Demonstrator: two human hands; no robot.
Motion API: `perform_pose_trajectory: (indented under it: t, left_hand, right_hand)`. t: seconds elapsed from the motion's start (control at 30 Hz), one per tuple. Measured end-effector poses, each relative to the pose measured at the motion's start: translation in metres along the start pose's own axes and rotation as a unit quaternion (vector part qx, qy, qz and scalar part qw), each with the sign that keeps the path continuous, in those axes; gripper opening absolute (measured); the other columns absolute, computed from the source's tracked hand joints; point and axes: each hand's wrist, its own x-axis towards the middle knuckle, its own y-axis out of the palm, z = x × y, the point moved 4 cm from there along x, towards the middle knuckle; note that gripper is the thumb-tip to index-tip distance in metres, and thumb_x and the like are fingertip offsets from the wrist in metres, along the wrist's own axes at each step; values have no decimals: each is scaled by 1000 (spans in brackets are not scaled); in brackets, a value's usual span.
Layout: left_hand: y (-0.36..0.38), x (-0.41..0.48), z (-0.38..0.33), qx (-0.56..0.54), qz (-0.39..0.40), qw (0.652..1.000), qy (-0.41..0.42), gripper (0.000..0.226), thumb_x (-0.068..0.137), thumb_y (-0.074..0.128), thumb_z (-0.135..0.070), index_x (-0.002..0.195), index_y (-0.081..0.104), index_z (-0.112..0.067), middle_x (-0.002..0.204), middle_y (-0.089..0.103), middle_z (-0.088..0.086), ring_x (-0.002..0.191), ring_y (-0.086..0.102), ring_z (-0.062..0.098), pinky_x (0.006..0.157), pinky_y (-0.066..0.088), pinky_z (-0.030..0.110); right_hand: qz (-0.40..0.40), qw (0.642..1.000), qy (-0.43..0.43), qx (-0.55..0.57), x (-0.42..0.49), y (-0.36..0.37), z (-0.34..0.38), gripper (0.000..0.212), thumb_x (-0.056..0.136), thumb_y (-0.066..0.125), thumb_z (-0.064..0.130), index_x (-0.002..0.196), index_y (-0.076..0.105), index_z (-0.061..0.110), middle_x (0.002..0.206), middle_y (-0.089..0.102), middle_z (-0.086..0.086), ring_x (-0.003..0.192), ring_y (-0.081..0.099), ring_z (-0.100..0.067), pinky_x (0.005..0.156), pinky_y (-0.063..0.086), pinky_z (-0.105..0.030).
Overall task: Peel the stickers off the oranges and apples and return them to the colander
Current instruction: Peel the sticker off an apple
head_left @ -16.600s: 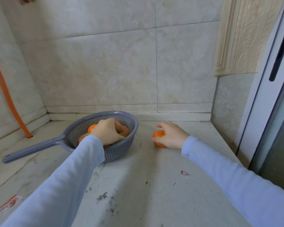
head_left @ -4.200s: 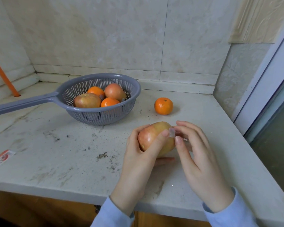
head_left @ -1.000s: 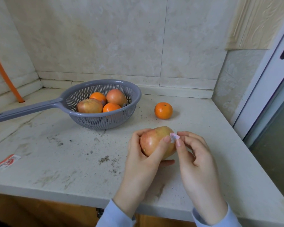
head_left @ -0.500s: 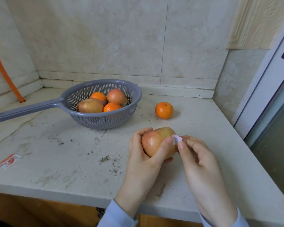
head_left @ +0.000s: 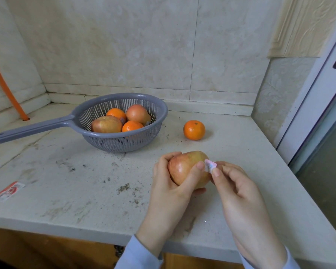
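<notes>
My left hand [head_left: 169, 189] grips a red-yellow apple [head_left: 184, 167] above the counter's front part. My right hand [head_left: 239, 193] pinches a small pale pink sticker [head_left: 209, 165] at the apple's right side; one sticker edge still touches the skin. A grey colander [head_left: 155, 105] with a long handle stands at the back left and holds two apples [head_left: 106, 124] and two oranges [head_left: 132, 126]. One more orange [head_left: 194, 130] lies alone on the counter, right of the colander.
The stone counter [head_left: 66, 191] is dirty with dark crumbs in the middle. A red-and-white scrap [head_left: 8, 191] lies near the left front edge. An orange hose [head_left: 2, 82] runs down the left wall. A white door frame [head_left: 308, 113] bounds the right side.
Over the last second my right hand has drawn the sticker a little farther off the apple, to the right. The apple has shifted slightly toward the back in my left hand.
</notes>
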Motion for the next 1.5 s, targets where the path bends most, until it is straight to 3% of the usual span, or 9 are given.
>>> perform_pose_trajectory:
  t: [0.33, 0.53, 0.67, 0.8, 0.97, 1.17, 1.3, 1.4, 1.5]
  left_hand:
    - [0, 0, -1, -5, 4, 1000, -14, 55, 55, 80, -53, 103, 61, -32, 125, 56, 8, 107, 66, 26, 64, 62, 34]
    - [0, -1, -2, -22, 5, 999, -22, 54, 54, 81, -52, 100, 63, -29, 122, 59, 6, 103, 67, 20, 64, 62, 33]
    - [0, -2, -4, -31, 3, 999, -25, 50, 60, 82, -46, 101, 62, -26, 120, 60, 6, 98, 69, 17, 63, 61, 33]
    - [1, -2, -4, -28, 3, 999, -24, 52, 57, 82, -48, 100, 62, -27, 121, 59, 6, 100, 69, 16, 64, 62, 33]
    - [1, -3, -5, -21, 2, 1000, -20, 58, 53, 82, -52, 101, 62, -27, 121, 59, 6, 102, 68, 16, 63, 61, 33]
    - [1, -2, -5, -20, 0, 1000, -23, 58, 53, 82, -51, 102, 62, -27, 121, 59, 7, 103, 67, 18, 63, 61, 34]
    - [1, -3, -5, -19, 4, 1000, -19, 59, 51, 80, -52, 102, 62, -28, 121, 59, 8, 104, 67, 19, 61, 61, 30]
    - [2, -4, -6, -14, 4, 1000, -15, 62, 51, 79, -54, 104, 61, -27, 122, 58, 8, 105, 66, 19, 60, 60, 27]
    - [1, -4, -6, -11, 2, 1000, -15, 61, 51, 79, -54, 104, 61, -27, 123, 58, 8, 105, 66, 19, 60, 60, 27]
  right_hand:
    - [-5, 1000, 4, -12, -1, -3, -1, 15, 93, 55, 18, 90, 69, 23, 104, 69, 7, 96, 64, 6, 79, 44, -6]
    - [-29, 998, 10, 53, -4, -2, 1, 6, 89, 60, 16, 94, 62, 13, 97, 75, 5, 94, 67, 5, 72, 45, -2]
    - [-74, 996, -19, 52, -4, -5, 8, 28, 85, 66, 12, 101, 51, 29, 96, 67, 13, 87, 67, 5, 69, 45, -2]
    - [-31, 998, 13, 45, -1, -6, 8, 31, 73, 69, 37, 101, 62, 25, 97, 74, 7, 95, 67, 2, 74, 47, -10]
    - [-24, 999, -25, 2, 5, -3, 8, 9, 83, 68, 19, 90, 70, 15, 103, 68, 1, 86, 65, 7, 68, 44, 0]
    - [-19, 998, -57, -9, 7, -3, 9, 29, 72, 62, 38, 85, 72, 14, 103, 66, 4, 89, 65, 2, 71, 44, -2]
    - [-34, 995, -88, -39, 6, -1, 7, 23, 81, 68, 37, 83, 71, 14, 101, 65, 6, 89, 65, 3, 72, 44, -2]
    - [-48, 991, -107, -63, 5, -1, 4, 11, 86, 66, 24, 84, 70, 14, 100, 64, 8, 90, 64, 3, 75, 45, -4]
    - [-53, 989, -119, -72, 4, 1, 4, 17, 84, 59, 29, 85, 69, 15, 100, 63, 10, 92, 63, 2, 76, 45, -4]
